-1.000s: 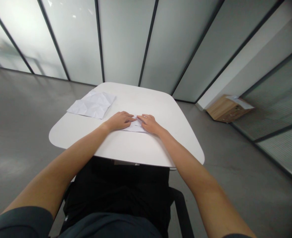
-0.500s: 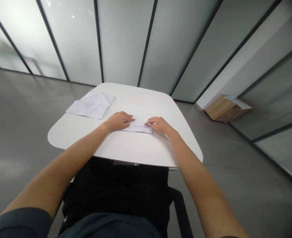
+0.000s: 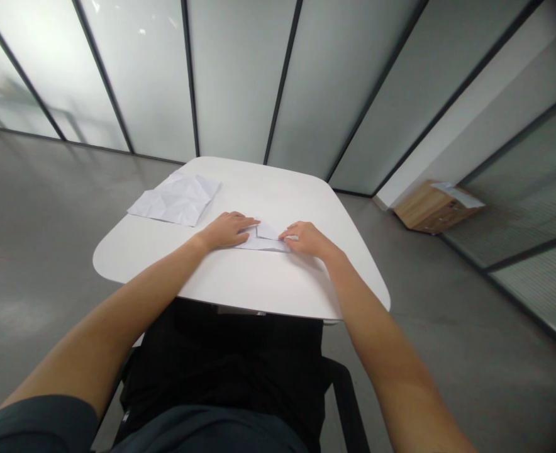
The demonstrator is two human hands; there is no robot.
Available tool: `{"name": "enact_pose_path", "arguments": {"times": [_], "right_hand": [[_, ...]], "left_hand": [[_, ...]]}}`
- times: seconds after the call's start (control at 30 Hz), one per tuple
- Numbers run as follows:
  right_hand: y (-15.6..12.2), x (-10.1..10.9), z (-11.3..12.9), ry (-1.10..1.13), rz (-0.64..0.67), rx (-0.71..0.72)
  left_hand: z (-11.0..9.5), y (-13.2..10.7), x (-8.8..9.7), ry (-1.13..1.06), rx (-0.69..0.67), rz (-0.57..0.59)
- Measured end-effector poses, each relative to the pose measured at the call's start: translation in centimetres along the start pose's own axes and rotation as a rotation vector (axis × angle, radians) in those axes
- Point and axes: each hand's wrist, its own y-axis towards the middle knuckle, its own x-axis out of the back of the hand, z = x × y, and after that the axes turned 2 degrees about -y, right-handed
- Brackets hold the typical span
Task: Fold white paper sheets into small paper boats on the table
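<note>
A folded sheet of white paper [image 3: 265,243] lies near the middle of the white table [image 3: 259,286], between my two hands. My left hand [image 3: 228,230] rests on its left part with fingers stretched out, pressing it against the tabletop. At the right side, my right hand [image 3: 304,239] pinches a flap of the paper between thumb and fingers. The flap stands slightly off the layer below, with a dark gap along its edge. My fingers cover both ends of the sheet in part.
A second white sheet [image 3: 177,200], creased all over, lies at the table's back left. Frosted glass panels [image 3: 233,75] stand behind the table. On the floor at the right is a wooden cabinet [image 3: 429,207] with papers on top. A black chair armrest [image 3: 346,396] is beside my leg.
The flap under my right fingers has lifted a little, and the gap along its edge is wider. My left hand stays almost in place on the paper.
</note>
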Motion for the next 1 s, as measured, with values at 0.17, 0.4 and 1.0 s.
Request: {"name": "enact_pose_path", "arguments": {"times": [0.17,0.4,1.0], "right_hand": [[0.4,-0.7,0.6,-0.053,-0.024,0.082],[0.2,-0.9,2.6,-0.155,0.003,0.024],[0.8,-1.4,4.1,-0.151,-0.060,0.118]], "left_hand": [[0.2,0.2,0.1,0.021,0.068,-0.137],[0.6,0.0,0.3,-0.035,0.044,-0.113],[0.6,-1.0,0.5,-0.035,-0.066,-0.043]]}}
